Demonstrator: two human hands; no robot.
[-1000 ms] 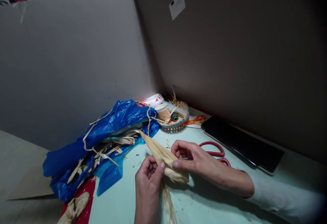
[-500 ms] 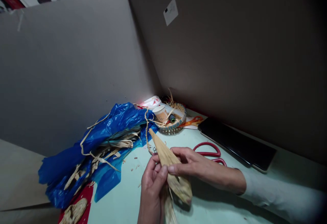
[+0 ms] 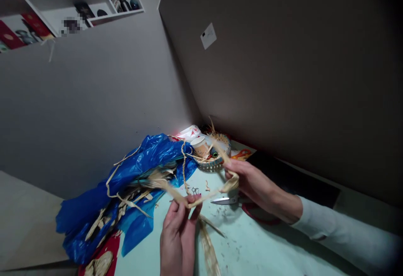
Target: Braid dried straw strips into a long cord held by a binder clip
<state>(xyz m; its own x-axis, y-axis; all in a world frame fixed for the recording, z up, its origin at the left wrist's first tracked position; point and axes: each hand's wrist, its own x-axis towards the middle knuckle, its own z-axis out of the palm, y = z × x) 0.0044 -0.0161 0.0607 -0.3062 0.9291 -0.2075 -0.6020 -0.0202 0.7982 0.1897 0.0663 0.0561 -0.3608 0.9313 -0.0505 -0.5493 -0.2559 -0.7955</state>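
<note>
My left hand [image 3: 178,230] is closed in a pinch on one end of a dried corn husk strip [image 3: 208,194] low in the middle of the view. My right hand [image 3: 252,181] is closed on the strip's other part, up and to the right, so the husk stretches between the two hands above the pale green table [image 3: 252,251]. More husk [image 3: 208,253] hangs down below my left hand. Red-handled scissors [image 3: 233,201] lie on the table under my right hand, blades pointing left.
A blue plastic bag [image 3: 126,175] full of husk strips lies at the left. A small woven basket [image 3: 217,156] with a paper cup [image 3: 200,145] sits in the corner, orange scissors [image 3: 241,154] beside it. A dark flat device [image 3: 302,179] lies along the right partition.
The husk was held as one folded piece between both hands; now my right hand has moved up and right, pulling a strip away, while my left hand stays low. The view tilted upward.
</note>
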